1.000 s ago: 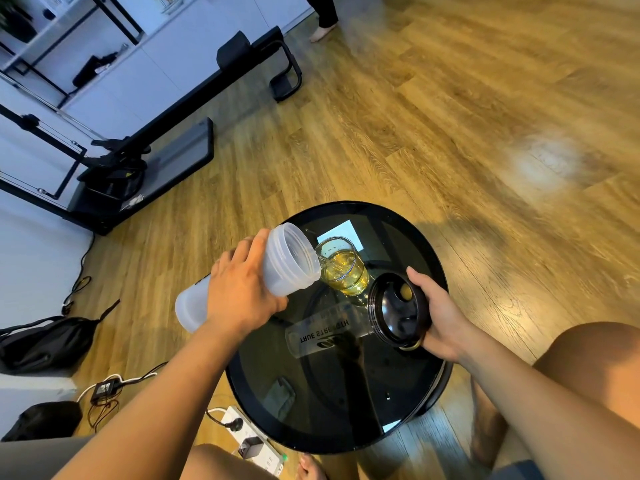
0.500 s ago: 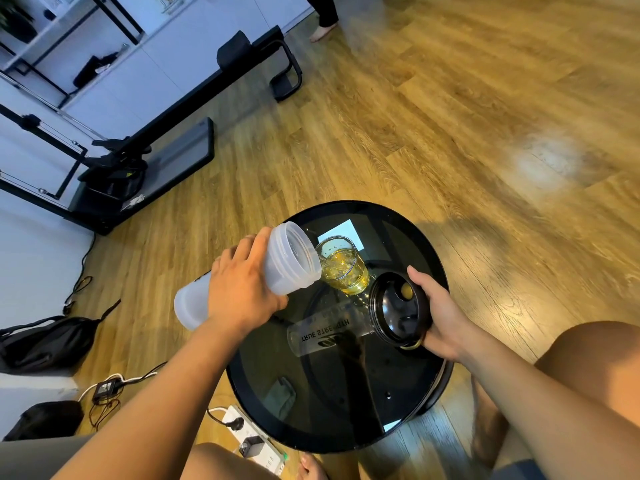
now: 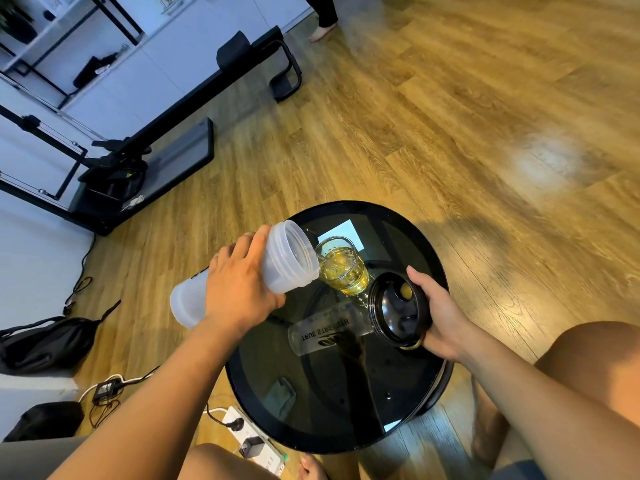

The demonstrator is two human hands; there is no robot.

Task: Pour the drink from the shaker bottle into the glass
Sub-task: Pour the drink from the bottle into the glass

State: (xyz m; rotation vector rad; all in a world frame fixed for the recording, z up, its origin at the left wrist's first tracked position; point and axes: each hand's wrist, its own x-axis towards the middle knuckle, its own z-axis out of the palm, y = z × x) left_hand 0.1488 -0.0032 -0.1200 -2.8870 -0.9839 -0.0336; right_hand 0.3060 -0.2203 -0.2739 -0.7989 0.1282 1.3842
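Observation:
My left hand grips a translucent white shaker bottle, tipped almost level with its open mouth at the rim of a clear glass. The glass stands on a round black glass-topped table and holds yellow liquid with ice. A thin trickle runs from the bottle's lip into it. My right hand holds the shaker's black lid upside down just right of the glass, above the table. The bottle's mirrored lettering shows in the tabletop.
A black exercise machine lies on the wooden floor at the back left. A power strip and cables are on the floor by my left knee, black bags at the far left. Another person's foot shows at the top.
The bottle has tipped a little further and edged toward the glass. The right hand and lid have stayed in place.

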